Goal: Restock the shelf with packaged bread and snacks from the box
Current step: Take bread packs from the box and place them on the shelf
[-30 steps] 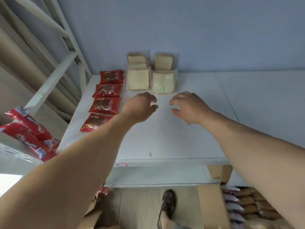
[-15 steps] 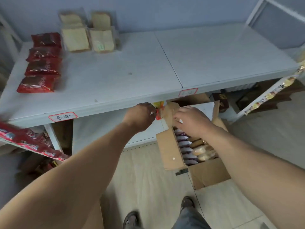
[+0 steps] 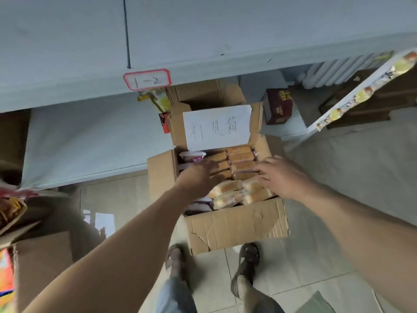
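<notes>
Floor box: bread packs crosswise.

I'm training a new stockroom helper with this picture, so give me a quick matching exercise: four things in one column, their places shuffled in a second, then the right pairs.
Things:
1. red-bordered label
2. white paper sheet
3. dark red carton
4. golden bread packs

Places:
A. inside the cardboard box, at its near end
B. on the shelf's front edge
C. on the box's raised far flap
D. under the shelf, right of the box

Pairs: 1-B, 2-C, 3-D, 4-A
</notes>
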